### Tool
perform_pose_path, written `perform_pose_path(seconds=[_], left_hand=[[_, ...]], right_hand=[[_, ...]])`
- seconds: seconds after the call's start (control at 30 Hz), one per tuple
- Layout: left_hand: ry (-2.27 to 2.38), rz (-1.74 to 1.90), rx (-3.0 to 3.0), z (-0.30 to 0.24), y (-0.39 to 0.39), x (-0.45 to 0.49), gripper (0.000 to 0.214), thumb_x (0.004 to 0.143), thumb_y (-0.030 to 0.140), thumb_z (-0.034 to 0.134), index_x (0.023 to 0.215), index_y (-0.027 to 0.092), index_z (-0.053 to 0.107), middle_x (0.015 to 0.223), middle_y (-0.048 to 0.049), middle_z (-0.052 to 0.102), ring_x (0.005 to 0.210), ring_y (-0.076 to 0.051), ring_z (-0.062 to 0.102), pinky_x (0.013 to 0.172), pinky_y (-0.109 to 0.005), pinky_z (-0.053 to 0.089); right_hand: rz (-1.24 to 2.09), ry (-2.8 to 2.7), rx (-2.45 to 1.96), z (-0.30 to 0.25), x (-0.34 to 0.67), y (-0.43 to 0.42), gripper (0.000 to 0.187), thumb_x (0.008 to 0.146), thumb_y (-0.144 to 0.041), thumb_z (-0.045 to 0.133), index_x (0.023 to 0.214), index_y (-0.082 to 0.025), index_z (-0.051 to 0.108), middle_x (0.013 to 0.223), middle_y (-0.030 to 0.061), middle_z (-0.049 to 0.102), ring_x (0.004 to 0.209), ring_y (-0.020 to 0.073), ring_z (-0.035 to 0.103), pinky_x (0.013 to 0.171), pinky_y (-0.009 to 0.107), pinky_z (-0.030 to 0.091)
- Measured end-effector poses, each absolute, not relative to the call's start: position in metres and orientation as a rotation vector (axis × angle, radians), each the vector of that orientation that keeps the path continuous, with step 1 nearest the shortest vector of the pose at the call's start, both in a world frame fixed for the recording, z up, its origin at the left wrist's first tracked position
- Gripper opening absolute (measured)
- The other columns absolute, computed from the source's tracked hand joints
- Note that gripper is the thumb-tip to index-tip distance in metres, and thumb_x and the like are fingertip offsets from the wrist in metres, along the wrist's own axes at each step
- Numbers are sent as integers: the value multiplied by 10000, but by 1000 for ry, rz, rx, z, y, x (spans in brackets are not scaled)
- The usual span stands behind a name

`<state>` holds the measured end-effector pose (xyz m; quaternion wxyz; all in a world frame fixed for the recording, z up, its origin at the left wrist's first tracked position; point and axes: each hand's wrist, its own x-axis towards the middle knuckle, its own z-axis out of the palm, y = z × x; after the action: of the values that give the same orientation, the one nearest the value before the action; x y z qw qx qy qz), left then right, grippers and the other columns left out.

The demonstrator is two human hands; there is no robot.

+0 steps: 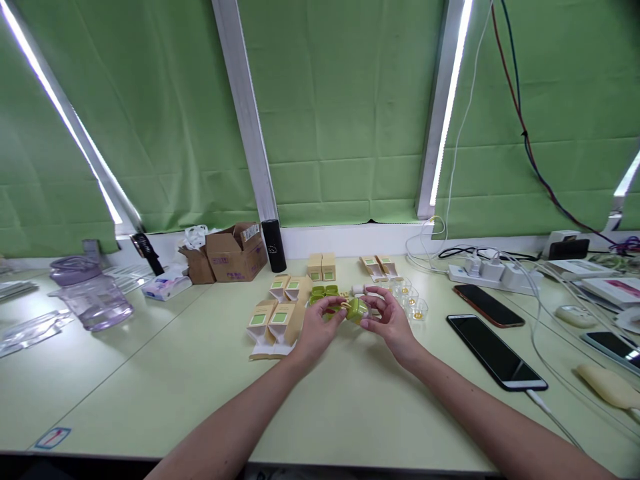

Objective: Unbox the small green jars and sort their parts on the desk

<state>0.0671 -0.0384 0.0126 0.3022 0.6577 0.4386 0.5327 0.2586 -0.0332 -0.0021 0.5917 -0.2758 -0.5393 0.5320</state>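
Note:
Above the table, my left hand pinches a small green case near a pale yellow cord or loop on its left end. From the other side, my right hand has its fingers closed around the right end of the same case. A clear part seems to show at that end, partly hidden by fingers. Just behind my left hand lie other green cases. Several clear cups with gold-coloured centres stand beyond my right hand. Left of my left hand are open tan boxes with green windows.
Behind stand closed tan boxes, more open boxes, a black cylinder and a cardboard carton. A purple-tinted jug is at left. On the right lie a charging phone, another phone, cables and a power strip.

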Motion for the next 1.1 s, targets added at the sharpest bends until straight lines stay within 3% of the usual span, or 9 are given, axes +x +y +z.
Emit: perform_pose_path(seconds=[0.4,0.77,1.1], left_hand=[[1131,1491,1801,16,-45,68,101,900,289,665,862,197,651,1060,-84,742,1025,-228,695,891,-374,557],[1267,1406,2175,15,-55,69,78,974,207,546,901,222,569,1063,-62,665,1055,-227,617,915,-393,495],[1331,1324,2235,13,-53,66,94,998,216,495,926,229,554,1047,-69,645,1034,-243,604,873,-413,489]], right_hand=[[1227,-1391,-659,-5,255,-37,643,701,-267,840,1251,-326,512,1190,49,647,1083,225,621,835,351,559],[904,-1689,-822,-5,253,-43,579,771,-209,705,1308,-294,506,1220,58,603,1191,250,563,941,409,501],[824,-1748,-883,-7,254,-40,588,778,-233,708,1321,-283,488,1227,66,640,1057,232,598,877,396,497]])
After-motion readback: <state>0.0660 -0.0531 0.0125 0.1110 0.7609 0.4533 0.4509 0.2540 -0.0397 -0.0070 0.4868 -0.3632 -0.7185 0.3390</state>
